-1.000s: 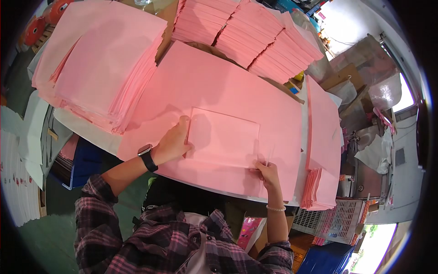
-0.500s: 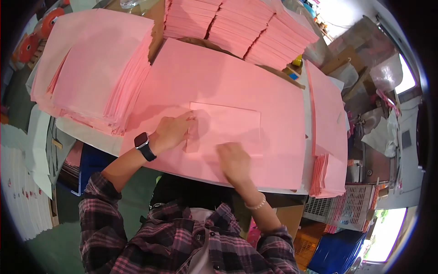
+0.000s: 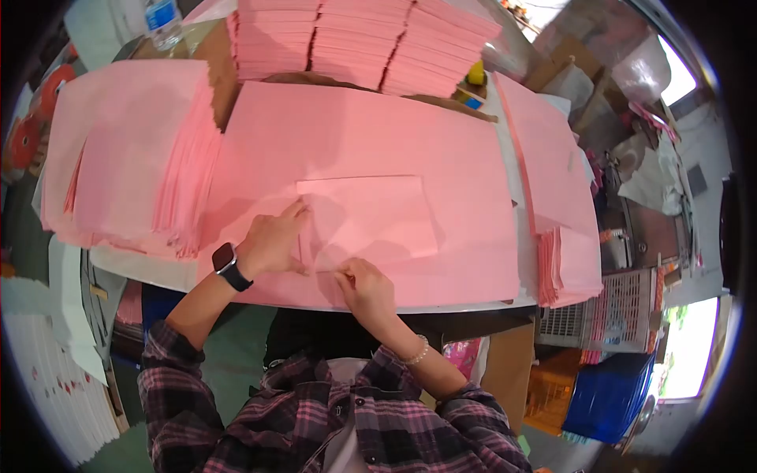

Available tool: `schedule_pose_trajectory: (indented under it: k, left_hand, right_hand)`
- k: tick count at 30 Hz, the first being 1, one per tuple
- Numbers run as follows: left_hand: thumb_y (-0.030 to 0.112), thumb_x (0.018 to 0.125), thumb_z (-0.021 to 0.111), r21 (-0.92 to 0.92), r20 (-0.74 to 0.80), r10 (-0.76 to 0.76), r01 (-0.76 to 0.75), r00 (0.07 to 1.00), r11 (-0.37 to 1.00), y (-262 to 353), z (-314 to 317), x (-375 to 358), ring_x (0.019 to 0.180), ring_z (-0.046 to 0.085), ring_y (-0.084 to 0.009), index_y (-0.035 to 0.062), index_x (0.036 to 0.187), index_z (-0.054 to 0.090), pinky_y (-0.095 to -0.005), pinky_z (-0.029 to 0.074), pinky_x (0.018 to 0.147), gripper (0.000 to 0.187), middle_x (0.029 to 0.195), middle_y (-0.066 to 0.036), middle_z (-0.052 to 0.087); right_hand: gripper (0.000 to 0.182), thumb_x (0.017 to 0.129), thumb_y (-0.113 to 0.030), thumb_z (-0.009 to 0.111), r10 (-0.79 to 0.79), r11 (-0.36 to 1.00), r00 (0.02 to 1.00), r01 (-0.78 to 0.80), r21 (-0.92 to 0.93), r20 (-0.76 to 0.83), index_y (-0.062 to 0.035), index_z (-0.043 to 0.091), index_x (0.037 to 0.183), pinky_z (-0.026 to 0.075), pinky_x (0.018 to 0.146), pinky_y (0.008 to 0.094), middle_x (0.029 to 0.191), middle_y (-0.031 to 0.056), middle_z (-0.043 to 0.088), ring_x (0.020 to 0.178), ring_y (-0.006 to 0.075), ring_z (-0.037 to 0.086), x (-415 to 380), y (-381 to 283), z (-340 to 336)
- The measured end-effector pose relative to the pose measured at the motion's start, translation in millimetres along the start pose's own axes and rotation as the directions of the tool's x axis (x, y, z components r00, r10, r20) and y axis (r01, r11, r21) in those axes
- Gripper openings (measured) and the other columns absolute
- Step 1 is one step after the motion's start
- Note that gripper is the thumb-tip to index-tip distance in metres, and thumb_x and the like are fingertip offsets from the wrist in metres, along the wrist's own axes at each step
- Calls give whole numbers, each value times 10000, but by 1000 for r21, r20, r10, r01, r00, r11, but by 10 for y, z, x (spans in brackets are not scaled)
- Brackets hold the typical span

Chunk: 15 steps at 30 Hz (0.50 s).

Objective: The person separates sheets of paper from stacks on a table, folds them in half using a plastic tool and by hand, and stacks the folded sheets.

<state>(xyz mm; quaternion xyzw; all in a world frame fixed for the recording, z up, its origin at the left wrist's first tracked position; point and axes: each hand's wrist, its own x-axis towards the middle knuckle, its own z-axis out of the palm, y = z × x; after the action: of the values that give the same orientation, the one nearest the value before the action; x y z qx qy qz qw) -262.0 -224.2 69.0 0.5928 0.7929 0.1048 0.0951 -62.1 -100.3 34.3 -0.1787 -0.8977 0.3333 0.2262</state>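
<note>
A folded pink paper piece [image 3: 378, 217] lies on a large pink sheet [image 3: 465, 213] in the middle of the table. My left hand [image 3: 272, 240], wearing a black watch, rests at the paper's left edge with thumb and fingers spread apart. One fingertip touches its upper left part, the thumb its lower left. At the near left corner, my right hand [image 3: 367, 290] has its fingers pinched together on the paper's edge. The narrow left strip of the paper appears folded, partly hidden by my fingers.
Stacked pink paper [image 3: 126, 150] stands on the left, and taller pink stacks [image 3: 355, 39] at the back. More pink paper [image 3: 552, 173] lies at the right. A water bottle [image 3: 163, 24] stands back left; a plastic crate [image 3: 623, 307] sits below right.
My right hand has moved left along the near edge to the paper's near left corner and closed there. My left hand stays at the left edge. The camera view has shifted.
</note>
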Motion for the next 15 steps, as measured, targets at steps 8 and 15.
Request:
schedule_pose_trajectory:
  k: [8, 15]
  left_hand:
    - [493, 537, 842, 12, 63, -26, 25, 998, 1000, -22, 4, 51, 1102, 598, -323, 19, 1379, 398, -428, 519, 820, 1063, 1489, -164, 350]
    - [487, 562, 833, 40, 106, -45, 41, 993, 998, -23, 5, 31, 1109, 599, -299, 45, 1424, 359, -421, 517, 829, 1078, 1488, -165, 355]
  right_hand:
    - [86, 911, -124, 556, 211, 540, 713, -655, -528, -669, -40, 574, 921, 493, 572, 374, 774, 97, 618, 711, 202, 655, -404, 1473, -1920]
    - [148, 1010, -170, 450, 284, 826, 906, -65, 560, -314, -40, 492, 953, 424, 516, 227, 773, 9, 515, 568, 91, 508, 210, 123, -1992]
